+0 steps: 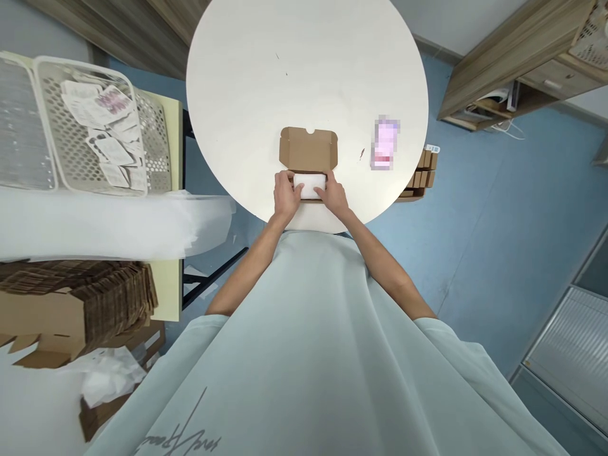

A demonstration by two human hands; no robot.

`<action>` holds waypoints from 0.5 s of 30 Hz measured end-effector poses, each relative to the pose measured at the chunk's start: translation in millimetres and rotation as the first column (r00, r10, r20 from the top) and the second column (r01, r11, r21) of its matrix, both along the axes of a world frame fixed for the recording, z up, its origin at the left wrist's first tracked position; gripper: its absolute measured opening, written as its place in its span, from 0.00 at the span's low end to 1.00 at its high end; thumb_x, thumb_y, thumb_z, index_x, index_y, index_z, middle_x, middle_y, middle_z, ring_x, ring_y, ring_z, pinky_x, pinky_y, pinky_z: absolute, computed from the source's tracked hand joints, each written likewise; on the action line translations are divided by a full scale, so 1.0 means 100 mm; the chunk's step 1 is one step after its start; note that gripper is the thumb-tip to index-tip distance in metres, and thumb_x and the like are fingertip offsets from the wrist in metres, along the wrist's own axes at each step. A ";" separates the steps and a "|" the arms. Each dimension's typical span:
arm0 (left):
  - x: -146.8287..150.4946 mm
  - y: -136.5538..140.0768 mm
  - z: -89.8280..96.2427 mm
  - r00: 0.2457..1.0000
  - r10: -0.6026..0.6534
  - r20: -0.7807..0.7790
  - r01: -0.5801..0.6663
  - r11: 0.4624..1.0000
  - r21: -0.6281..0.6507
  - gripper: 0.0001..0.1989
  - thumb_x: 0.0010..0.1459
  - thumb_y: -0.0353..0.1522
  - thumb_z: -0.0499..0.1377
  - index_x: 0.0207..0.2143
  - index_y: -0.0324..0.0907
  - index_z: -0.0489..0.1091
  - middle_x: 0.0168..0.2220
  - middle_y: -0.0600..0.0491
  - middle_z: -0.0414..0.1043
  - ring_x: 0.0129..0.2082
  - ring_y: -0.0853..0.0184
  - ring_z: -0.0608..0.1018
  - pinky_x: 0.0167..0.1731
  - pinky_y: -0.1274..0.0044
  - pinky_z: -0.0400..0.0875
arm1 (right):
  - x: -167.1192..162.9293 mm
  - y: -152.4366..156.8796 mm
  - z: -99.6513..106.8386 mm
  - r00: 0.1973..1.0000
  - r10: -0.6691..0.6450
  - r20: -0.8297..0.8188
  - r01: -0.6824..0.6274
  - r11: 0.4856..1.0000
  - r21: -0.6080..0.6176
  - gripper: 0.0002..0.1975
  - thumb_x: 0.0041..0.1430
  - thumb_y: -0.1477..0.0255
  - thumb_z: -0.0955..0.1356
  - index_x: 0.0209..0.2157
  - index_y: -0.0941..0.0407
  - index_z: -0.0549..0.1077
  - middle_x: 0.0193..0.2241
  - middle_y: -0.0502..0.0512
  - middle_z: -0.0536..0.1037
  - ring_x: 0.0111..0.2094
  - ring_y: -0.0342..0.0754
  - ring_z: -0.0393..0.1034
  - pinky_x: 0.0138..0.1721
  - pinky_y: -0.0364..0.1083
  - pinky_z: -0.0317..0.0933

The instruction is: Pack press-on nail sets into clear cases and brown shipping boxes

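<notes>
A small brown cardboard box (310, 150) lies at the near edge of the round white table, its lid flap folded back, away from me. In its lower part sits a white wrapped packet (308, 185), which looks like foam wrap; what is inside it is hidden. My left hand (286, 195) is closed at the packet's left end, thumb on its top and fingers along the box's side. From the other end my right hand (335, 196) grips in the same way, thumb on the packet's top. The box walls are partly hidden behind both hands.
A blurred-out pinkish object (386, 142) lies right on the table (247, 82). To the left stand a white basket (154, 133) of printed cards, a roll of white wrap (95, 225) and stacked flat cartons (114, 304). Small brown boxes (420, 177) sit beyond the table's right edge.
</notes>
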State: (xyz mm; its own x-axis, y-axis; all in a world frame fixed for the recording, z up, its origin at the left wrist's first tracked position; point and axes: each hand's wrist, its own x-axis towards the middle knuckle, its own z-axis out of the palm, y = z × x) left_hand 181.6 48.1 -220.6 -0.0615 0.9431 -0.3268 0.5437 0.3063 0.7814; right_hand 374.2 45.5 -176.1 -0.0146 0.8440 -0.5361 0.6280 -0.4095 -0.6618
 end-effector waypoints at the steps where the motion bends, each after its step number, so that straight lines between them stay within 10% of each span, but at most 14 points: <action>1: 0.00 -0.03 -0.02 1.000 -0.012 -0.018 0.012 1.000 0.005 0.15 0.71 0.37 0.69 0.54 0.46 0.70 0.59 0.41 0.73 0.50 0.55 0.83 0.59 0.59 0.80 | -0.03 -0.02 0.03 1.000 0.018 0.025 -0.018 1.000 -0.011 0.25 0.76 0.67 0.68 0.69 0.50 0.64 0.51 0.59 0.85 0.53 0.66 0.81 0.61 0.67 0.75; 15: 0.15 -0.16 -0.03 0.977 -0.168 -0.131 0.149 0.978 -0.146 0.06 0.70 0.33 0.62 0.48 0.44 0.76 0.61 0.37 0.74 0.50 0.45 0.85 0.57 0.50 0.80 | -0.19 -0.06 0.19 0.918 0.309 0.248 -0.258 0.942 -0.216 0.18 0.78 0.76 0.65 0.65 0.61 0.71 0.61 0.76 0.83 0.60 0.69 0.82 0.60 0.61 0.75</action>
State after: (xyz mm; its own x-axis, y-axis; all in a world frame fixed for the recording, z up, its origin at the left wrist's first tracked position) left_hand 196.5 32.3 -223.9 0.0303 0.8925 -0.4499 0.6958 0.3043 0.6506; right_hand 354.7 39.5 -156.7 -0.0701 0.7182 -0.6923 0.8813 -0.2806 -0.3803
